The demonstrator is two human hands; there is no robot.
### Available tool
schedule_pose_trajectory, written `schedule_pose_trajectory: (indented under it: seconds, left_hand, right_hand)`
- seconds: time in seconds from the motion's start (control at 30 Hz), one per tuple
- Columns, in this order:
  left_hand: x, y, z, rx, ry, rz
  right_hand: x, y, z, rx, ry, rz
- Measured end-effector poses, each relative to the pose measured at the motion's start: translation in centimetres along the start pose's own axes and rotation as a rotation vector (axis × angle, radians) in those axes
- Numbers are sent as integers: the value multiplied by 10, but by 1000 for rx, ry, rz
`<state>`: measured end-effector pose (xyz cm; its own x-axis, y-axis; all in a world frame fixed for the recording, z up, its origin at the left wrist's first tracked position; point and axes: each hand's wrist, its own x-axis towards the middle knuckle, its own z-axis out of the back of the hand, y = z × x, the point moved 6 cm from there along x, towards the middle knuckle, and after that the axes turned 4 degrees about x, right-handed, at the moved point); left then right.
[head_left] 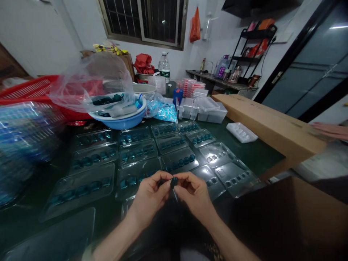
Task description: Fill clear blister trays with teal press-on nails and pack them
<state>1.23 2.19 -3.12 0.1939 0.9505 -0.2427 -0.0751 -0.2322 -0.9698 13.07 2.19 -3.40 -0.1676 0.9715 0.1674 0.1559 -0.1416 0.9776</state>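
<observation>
My left hand [150, 197] and my right hand [196, 195] meet at the near side of the dark table. Between their fingertips they pinch a small dark teal piece [173, 182], whose exact kind I cannot make out. Beyond the hands lie rows of clear plastic blister trays [141, 165]. Many of these carry a row of teal pieces [95, 185] along the middle. A clear tray [236, 170] on the right shows square hollows. One more tray lies partly hidden under my left forearm.
A blue basin [119, 124] with teal pieces and clear film stands at the back left, beside a red basket [74, 114]. Plastic-wrapped blue goods [24, 145] fill the left edge. White boxes [212, 112] stand behind the trays. A long cardboard box [272, 123] borders the right.
</observation>
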Motion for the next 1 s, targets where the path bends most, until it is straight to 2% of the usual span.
schedule_pose_trajectory:
  seconds: [0.13,0.33,0.5,0.6,0.67,0.77,0.87,0.93,1.0]
  left_hand:
    - [-2,-1,-3,72,-15,24]
    - [-4,4,-13,164,31,26]
    - [-2,10,-18,212,49,43]
    - [-4,15,-24,210,79,67]
    - [-6,22,-30,159,101,124]
    - [-11,35,-41,65,142,227]
    - [-17,39,-51,50,174,238]
    - [-18,39,-57,34,184,228]
    - [-17,38,-61,-2,169,233]
  right_hand:
    - [-8,-4,6,-59,-92,33]
    - [-16,-6,10,-62,-38,87]
    - [-30,-8,14,-94,-194,146]
    - [-43,-15,19,-90,-319,86]
    - [-51,-19,22,-74,-355,29]
    - [-62,-24,28,-8,-350,-71]
    - [-73,-30,35,32,-324,-175]
    - [-77,-31,39,-27,-285,-200]
    - [-77,-27,44,-141,-248,-163]
